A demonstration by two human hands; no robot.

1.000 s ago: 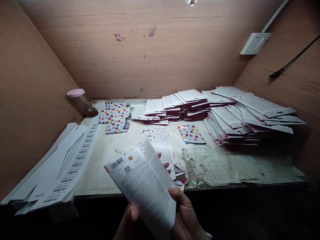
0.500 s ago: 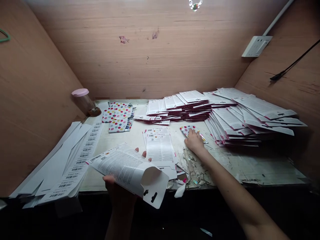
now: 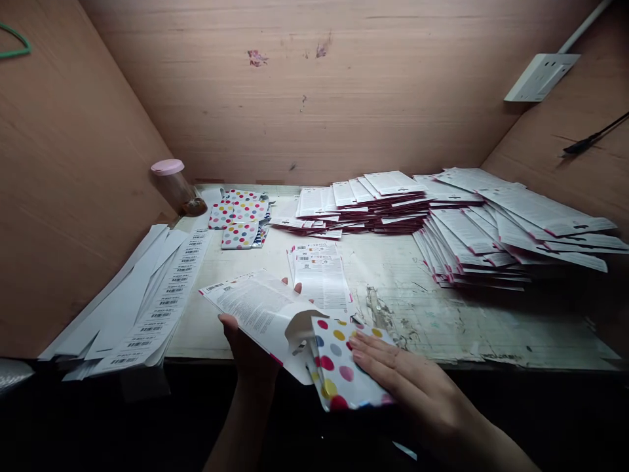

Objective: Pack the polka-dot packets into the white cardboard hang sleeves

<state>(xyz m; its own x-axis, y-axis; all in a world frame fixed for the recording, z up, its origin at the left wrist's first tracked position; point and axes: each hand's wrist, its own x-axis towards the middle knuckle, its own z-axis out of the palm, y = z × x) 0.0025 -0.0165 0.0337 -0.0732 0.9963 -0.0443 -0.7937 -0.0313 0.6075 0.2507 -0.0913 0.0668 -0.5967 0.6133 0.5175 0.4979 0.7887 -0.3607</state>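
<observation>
Polka-dot packet (image 3: 339, 367) over front edge of table (image 3: 393, 288): white w/ red, pink, yellow & grey-blue dots. White card (image 3: 255, 308) beside it, grey print, pink-red edge. Same dots on packets (image 3: 239, 216) nr back-left corner, navy stripes showing at their side. Card stacks (image 3: 515, 223) back right: white, dark red edges. Barcode strips (image 3: 171, 295) along left edge: white, black bars. Jar lid (image 3: 167, 166): pink.

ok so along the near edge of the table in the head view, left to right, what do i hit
barcode label strips → left hand holding a folded white printed card → polka-dot packet → right hand lying on that packet
</observation>
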